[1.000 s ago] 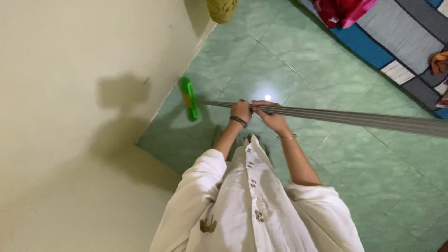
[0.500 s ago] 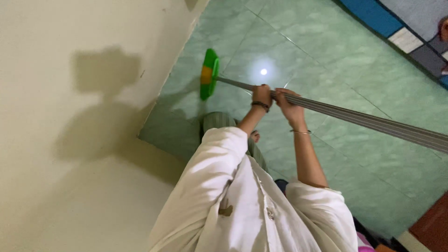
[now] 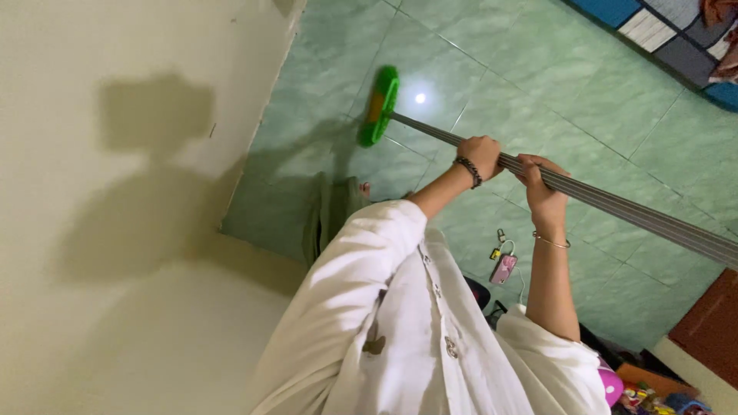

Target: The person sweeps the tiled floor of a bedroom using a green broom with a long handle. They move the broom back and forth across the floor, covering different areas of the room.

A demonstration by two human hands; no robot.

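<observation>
Left hand (image 3: 480,154) fisted, knuckles up, arm extended forward in long white sleeve, dark beaded band at wrist; right hand (image 3: 542,188) curled closed just beside it, forearm bare, thin bangle on wrist, elbow bent.

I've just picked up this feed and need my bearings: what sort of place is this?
Most likely a room in a home: a green tiled floor, a patchwork quilt at its edge, and a pink phone lying on the tiles near a plain cream wall.
</observation>
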